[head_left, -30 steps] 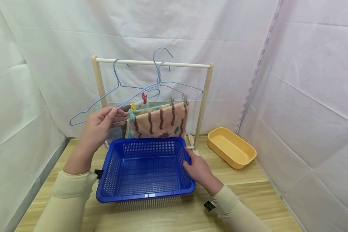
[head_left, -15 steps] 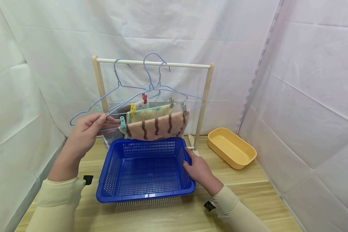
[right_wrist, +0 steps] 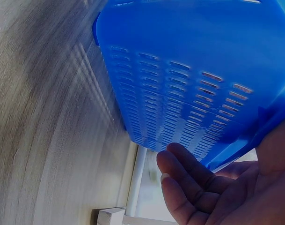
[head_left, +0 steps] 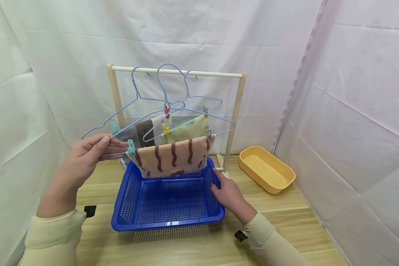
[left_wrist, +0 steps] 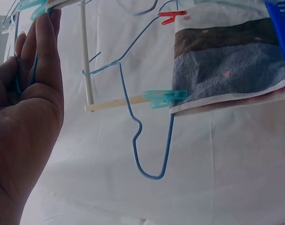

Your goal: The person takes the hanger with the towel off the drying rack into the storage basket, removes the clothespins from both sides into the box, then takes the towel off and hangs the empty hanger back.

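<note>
My left hand (head_left: 83, 157) pinches one end of a blue wire hanger (head_left: 199, 112) between thumb and fingers, in front of the rack. From its lower wire hangs a peach cloth with brown stripes (head_left: 182, 157), clipped by a teal clothespin (head_left: 130, 147) on the left and a grey clothespin (head_left: 208, 133) on the right. The hanger's hook overlaps the rack's bar in the head view. Below the cloth, a blue plastic basket (head_left: 167, 224) is held at its right rim by my right hand (head_left: 231, 194). In the right wrist view, curled fingers (right_wrist: 186, 176) show beneath that rim.
Behind stands a wooden rack with a white bar (head_left: 216, 74). On it hang two more blue hangers, bearing a pale yellow-green cloth (head_left: 187, 131) and a grey, brown and white cloth (left_wrist: 226, 61). A yellow tray (head_left: 266, 170) lies right. White fabric walls (head_left: 352, 111) surround the table.
My left hand has moved left and toward me, carrying the hanger and striped cloth away from the rack and over the basket's back edge. The hook has lowered. My right hand stays on the basket.
</note>
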### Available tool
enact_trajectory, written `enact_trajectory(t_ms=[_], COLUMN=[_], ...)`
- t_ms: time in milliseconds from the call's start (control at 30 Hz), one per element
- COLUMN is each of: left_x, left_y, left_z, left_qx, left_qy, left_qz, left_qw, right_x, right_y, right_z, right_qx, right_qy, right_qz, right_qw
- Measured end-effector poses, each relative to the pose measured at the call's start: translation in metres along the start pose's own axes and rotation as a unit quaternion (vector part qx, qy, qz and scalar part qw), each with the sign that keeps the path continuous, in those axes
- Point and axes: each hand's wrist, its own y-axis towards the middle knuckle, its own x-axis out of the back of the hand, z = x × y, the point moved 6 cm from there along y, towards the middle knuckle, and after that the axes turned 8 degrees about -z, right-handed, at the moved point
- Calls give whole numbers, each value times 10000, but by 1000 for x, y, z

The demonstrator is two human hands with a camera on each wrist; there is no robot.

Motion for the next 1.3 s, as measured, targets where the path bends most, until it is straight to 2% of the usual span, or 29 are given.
enact_trajectory(t_ms=[200,300,467,733,1033,1300], left_x=[0,-4,-10,-11,-15,-22], left_y=[-7,-11,-17,-25,-33,-40], left_z=[7,15,34,67,91,109], left_qx=[137,171,321,559,822,1104], left_qy=[177,229,215,183,241,61], left_qz=[309,544,751,888,960,1013], left_qw=[9993,9981,9964,9943,9917,9887], right_x=[0,-1,-1,0,1,1], right_y=[1,1,0,-2,-2,-1], right_z=[-2,-4,-6,-6,-6,-6], right_qx=[-85,-160,-276,-175,-157,-173], right_qy=[13,27,24,-25,-5,-86], right_qz=[37,78,103,14,-3,-22], right_qw=[10000,9998,9996,9998,9999,9998])
